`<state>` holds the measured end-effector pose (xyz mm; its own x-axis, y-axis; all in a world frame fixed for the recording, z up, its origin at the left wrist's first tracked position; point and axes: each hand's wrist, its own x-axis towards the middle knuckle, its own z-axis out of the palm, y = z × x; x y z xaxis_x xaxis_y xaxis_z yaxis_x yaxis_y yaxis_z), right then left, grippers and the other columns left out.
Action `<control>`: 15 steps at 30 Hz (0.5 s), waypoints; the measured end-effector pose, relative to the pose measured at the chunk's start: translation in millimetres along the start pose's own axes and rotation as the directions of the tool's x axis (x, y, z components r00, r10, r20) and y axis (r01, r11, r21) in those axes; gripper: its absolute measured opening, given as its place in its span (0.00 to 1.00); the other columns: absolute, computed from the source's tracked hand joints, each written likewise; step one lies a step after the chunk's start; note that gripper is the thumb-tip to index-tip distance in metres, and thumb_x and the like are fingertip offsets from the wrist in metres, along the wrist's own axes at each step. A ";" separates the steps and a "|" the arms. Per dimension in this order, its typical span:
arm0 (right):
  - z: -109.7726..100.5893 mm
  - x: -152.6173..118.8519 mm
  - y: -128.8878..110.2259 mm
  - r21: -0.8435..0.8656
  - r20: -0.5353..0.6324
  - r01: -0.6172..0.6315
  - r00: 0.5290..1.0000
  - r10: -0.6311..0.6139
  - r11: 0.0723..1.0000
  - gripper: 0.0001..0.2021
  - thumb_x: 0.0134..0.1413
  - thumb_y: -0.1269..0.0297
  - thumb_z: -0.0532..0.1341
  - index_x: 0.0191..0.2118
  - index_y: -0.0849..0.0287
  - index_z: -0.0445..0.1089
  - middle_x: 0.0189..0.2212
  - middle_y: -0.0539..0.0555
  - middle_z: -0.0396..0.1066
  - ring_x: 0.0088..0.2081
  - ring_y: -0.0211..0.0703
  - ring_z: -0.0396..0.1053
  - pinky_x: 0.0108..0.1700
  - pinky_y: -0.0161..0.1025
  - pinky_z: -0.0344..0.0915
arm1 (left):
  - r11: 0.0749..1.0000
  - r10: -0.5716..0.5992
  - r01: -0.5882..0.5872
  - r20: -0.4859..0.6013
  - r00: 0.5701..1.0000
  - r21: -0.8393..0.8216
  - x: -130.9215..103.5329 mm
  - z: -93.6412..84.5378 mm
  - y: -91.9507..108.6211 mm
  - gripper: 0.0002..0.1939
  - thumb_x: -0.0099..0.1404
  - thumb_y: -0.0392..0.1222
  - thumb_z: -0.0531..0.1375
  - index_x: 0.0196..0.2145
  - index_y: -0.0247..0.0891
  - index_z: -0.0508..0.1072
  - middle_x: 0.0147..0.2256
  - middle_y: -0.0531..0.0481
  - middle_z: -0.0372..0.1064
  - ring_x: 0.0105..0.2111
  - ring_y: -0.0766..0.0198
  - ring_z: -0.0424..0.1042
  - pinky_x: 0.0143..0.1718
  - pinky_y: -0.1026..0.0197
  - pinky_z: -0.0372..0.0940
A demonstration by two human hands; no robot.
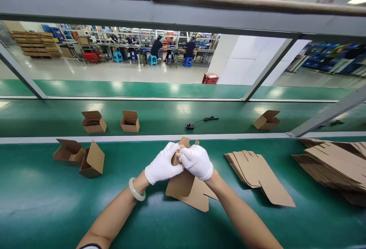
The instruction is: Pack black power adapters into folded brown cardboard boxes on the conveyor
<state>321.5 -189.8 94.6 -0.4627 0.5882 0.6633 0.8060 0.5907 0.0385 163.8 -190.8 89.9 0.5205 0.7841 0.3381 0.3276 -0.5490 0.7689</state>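
In the middle of the green work surface, a brown cardboard box [182, 183] is partly folded, its panels and flaps spread out. My left hand [164, 164], in a white glove, grips the box's upper part from the left. My right hand [197, 161], gloved too, has its fingers bent and closed on the same part, close against the left fingertips. Bare fingertips show where the two hands meet. Beneath the box lies a flat cardboard piece [200, 199]; whether it is joined to the box I cannot tell.
Flat cardboard blanks [257, 172] lie to the right, with a larger stack [337, 161] beyond. Two open boxes [93, 160] stand at left. Past the white rail [148, 138], a belt carries more boxes [130, 122] and a black corded adapter [189, 126]. Metal posts [268, 68] rise ahead.
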 end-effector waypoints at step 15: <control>48.3 -102.7 52.3 -0.079 0.227 -0.496 0.836 0.500 0.865 0.22 0.51 0.64 0.52 0.51 0.72 0.63 0.55 0.72 0.56 0.59 0.65 0.49 0.54 0.61 0.52 | 0.987 0.047 -0.002 -0.282 0.958 0.159 1.9 -59.9 -21.0 0.12 0.54 0.44 0.61 0.33 0.39 0.62 0.55 0.40 0.52 0.55 0.53 0.58 0.51 0.53 0.57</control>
<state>393.4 -192.6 -7.7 -0.0680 0.9123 0.4039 0.9555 0.1761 -0.2368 110.7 -160.4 107.0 0.2920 0.8072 0.5130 0.4477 -0.5893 0.6725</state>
